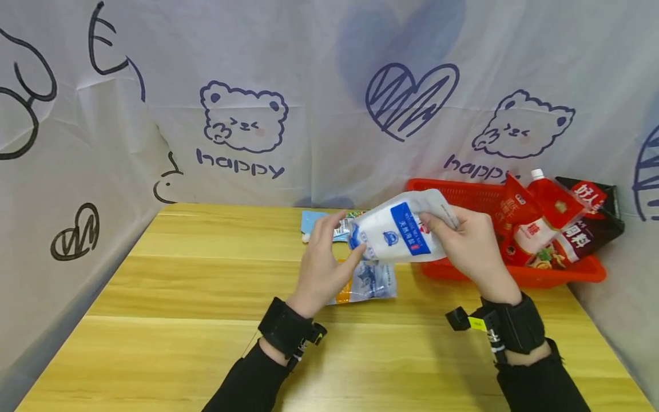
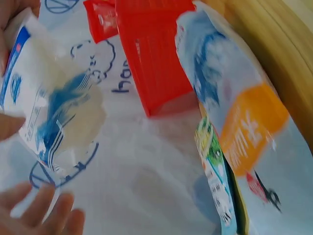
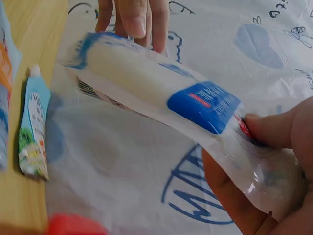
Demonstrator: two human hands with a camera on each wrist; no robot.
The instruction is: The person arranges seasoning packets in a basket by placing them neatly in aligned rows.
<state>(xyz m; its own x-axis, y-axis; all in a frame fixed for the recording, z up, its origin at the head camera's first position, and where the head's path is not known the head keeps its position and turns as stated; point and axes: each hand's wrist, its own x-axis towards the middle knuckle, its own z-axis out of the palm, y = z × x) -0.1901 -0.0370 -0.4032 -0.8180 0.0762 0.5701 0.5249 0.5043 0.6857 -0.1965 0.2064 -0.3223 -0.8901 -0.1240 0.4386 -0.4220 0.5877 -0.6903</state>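
Note:
A white and blue bag of sea salt (image 1: 378, 237) is held tilted above the table. My right hand (image 1: 476, 249) pinches its right end, thumb on the printed front, as the right wrist view also shows. Around the bag's lower left end my left hand (image 1: 321, 266) is spread, its thumb overlapping the corner in the head view. In the left wrist view the left fingers (image 2: 41, 208) stand apart from the bag. Beneath lies a silver-blue bag with an orange patch (image 1: 368, 283). Behind it is a light blue spouted pouch (image 3: 34, 127), partly hidden in the head view.
To the right stands a red plastic basket (image 1: 546, 277). It holds a red and white pouch with a white cap (image 1: 535, 232), a red packet (image 1: 512, 209) and a dark seasoning packet (image 1: 576, 234). A printed white cloth (image 1: 329, 114) hangs behind the wooden table (image 1: 180, 297).

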